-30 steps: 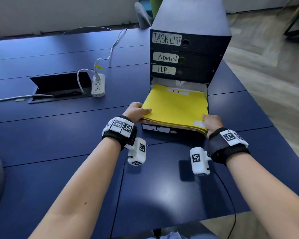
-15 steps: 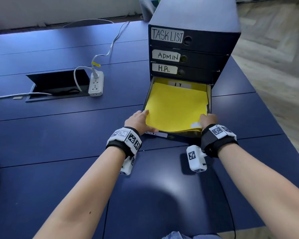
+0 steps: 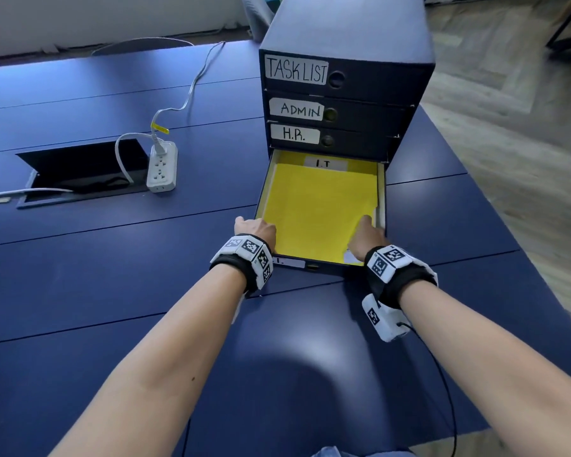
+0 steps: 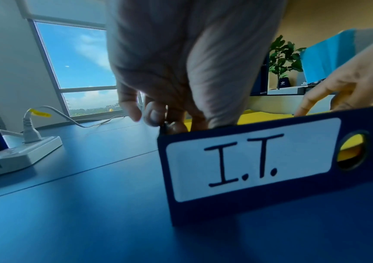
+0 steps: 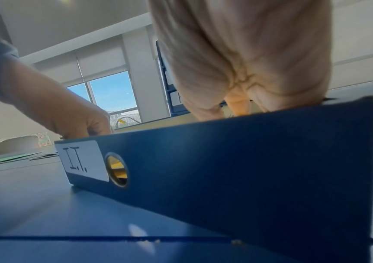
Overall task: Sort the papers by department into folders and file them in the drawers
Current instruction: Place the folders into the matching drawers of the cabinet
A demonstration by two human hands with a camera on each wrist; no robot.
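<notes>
**Yellow folder lying in the open I.T. drawer, both hands at its near corners**

The yellow folder [image 3: 320, 206] lies flat inside the pulled-out bottom drawer [image 3: 381, 196] of the drawer cabinet [image 3: 370, 37], filling nearly the whole tray. A white tab reading "I.T" sits at its far edge, just under the closed drawers above. Through the round finger hole in the drawer front [image 4: 352, 151], the left wrist view shows yellow inside.

The left hand [image 3: 256, 227] is at the near left corner of the drawer. In the left wrist view its fingers [image 4: 156, 113] curl downward over the top of the drawer's corner, touching the rim; whether they pinch the folder itself I cannot tell. The right hand [image 3: 365, 235] rests on the folder at its near right corner, the fingers reaching down into the tray. From the head view they look fairly straight, pressing on the yellow surface; the right wrist view hides the fingertips behind the drawer front [image 5: 226, 160].

The drawer front carries a white label [image 4: 248, 158] reading "I.T.". The three closed drawers above are labelled "TASK LIST", "ADMIN" and "H.R.".

The cabinet stands on a dark blue worktop [image 3: 112, 291]. To the left, well apart from the drawer, a white power strip [image 3: 162, 169] lies beside an open cable hatch [image 3: 80, 169], with a white cord plugged in.
</notes>
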